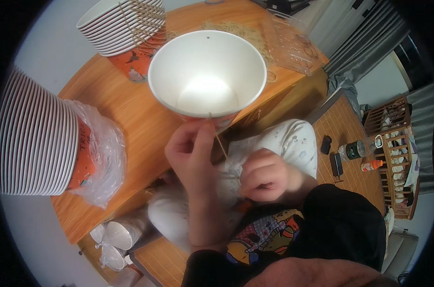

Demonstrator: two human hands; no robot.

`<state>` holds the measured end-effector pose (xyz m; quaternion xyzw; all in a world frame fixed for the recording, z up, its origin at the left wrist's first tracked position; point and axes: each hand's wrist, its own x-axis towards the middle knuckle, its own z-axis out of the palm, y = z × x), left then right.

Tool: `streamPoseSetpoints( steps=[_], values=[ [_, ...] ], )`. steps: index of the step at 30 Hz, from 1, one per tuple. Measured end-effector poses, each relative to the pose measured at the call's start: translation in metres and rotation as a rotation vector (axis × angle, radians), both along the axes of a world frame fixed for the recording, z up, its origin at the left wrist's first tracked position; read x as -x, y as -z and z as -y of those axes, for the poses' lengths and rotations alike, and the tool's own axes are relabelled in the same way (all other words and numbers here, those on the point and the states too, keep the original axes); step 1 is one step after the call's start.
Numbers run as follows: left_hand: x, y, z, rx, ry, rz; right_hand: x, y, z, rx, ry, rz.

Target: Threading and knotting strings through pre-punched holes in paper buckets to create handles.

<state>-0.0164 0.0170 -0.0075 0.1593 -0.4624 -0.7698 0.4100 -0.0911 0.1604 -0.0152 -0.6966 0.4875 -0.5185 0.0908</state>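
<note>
A white-lined paper bucket (208, 71) with an orange outside stands near the table's front edge, its mouth tilted toward me. A small hole shows in its far wall. At the near rim, the tip of a thin tan cord (220, 145) pokes up. My left hand (194, 146) is closed just below that rim, thumb and finger pinched on the cord by the bucket's outer wall. From there the cord slants down toward my right hand (264, 176), which is curled closed over my lap. Its fingers hide what they hold, though the cord leads to them.
Nested buckets (37, 138) in clear plastic stand at left; another stack (123, 28), with cords draped over it, stands behind. Loose cords (236, 32) and a clear plastic tray (291, 45) lie on the wooden table (145, 124). Bottles (353, 150) stand on the floor at right.
</note>
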Motion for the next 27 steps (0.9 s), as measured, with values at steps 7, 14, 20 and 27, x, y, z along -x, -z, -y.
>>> streamPoseSetpoints(
  steps=[7,14,20,27],
  values=[
    [-0.006,-0.019,-0.007,0.141,-0.021,0.107,-0.001,0.000,0.001,-0.027,-0.026,-0.012],
    [-0.003,-0.008,-0.003,0.415,-0.183,0.156,-0.002,-0.001,0.001,-0.069,-0.017,0.015],
    [-0.018,0.001,0.015,0.773,-0.380,0.147,-0.007,0.000,0.003,-0.115,-0.008,0.022],
    [-0.015,-0.012,0.016,1.100,-0.515,0.266,-0.010,-0.002,0.004,-0.133,-0.011,-0.004]
  ],
)
